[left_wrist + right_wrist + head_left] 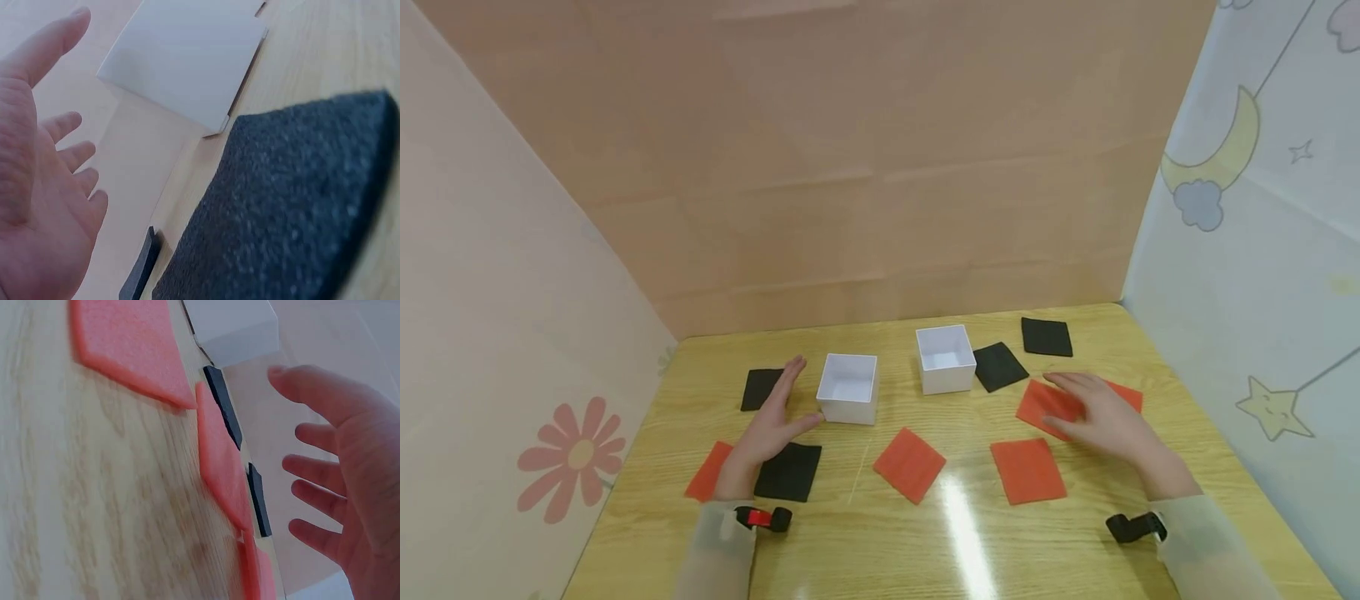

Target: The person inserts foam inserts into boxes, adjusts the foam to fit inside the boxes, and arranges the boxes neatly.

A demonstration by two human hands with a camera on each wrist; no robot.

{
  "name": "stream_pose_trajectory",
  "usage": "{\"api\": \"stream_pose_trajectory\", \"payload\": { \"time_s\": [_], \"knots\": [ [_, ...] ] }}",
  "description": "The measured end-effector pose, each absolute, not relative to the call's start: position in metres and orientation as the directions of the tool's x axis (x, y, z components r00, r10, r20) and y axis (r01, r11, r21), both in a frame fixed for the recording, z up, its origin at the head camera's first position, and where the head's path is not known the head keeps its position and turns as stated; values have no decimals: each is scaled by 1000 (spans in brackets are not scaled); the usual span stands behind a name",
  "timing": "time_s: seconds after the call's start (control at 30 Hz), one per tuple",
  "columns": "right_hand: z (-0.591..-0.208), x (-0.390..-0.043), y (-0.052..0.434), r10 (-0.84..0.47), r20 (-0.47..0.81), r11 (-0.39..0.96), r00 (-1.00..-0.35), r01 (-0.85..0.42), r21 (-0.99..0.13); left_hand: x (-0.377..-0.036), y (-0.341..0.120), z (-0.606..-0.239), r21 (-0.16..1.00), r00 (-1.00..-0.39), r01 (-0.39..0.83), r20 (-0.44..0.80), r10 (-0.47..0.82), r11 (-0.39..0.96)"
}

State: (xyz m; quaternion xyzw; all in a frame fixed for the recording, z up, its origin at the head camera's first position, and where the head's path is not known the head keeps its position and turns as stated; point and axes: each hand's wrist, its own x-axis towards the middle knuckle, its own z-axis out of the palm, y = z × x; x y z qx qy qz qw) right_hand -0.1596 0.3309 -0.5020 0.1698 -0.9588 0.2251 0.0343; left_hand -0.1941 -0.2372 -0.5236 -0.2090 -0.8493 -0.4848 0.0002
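Both hands are empty, fingers straight and spread, nothing pinched or held. Left hand (772, 427) hangs over the left part of the desk (970, 533), fingertips pointing to the far edge and thumb reaching toward the near left corner of a white open box (848, 388); can't tell if the thumb actually touches it. Under the wrist sits a black foam square (790, 472), and a red square (707, 471) pokes out just left of it toward the desk's left edge. Another black square (760, 388) lies beyond the fingertips, partly covered by them.

Right hand (1101, 415) hovers palm down over a red square (1048, 407) on the right side of the desk; the wrist view shows open fingers (319, 435) above the surface, so contact isn't clear. A second white box (945, 358) stands near the far edge, with a black square (999, 366) just beside its right wall and one more black square (1046, 337) close to the far right corner. Two red squares (909, 464) (1027, 471) lie toward the near edge, between the two hands.
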Motion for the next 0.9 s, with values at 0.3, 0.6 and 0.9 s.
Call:
{"api": "stream_pose_trajectory", "payload": {
  "time_s": [0.3,0.6,0.9],
  "knots": [
    [-503,-151,343,-303,123,818,-945,-324,-475,-205,-233,-527,854,-921,306,154,357,420],
    [-511,-157,349,-306,93,827,-948,-313,-468,-219,-227,-531,910,-920,240,101,380,340],
    [-514,-166,345,-325,76,849,-943,-326,-415,-225,-224,-538,957,-897,212,110,428,198]
  ]
}}
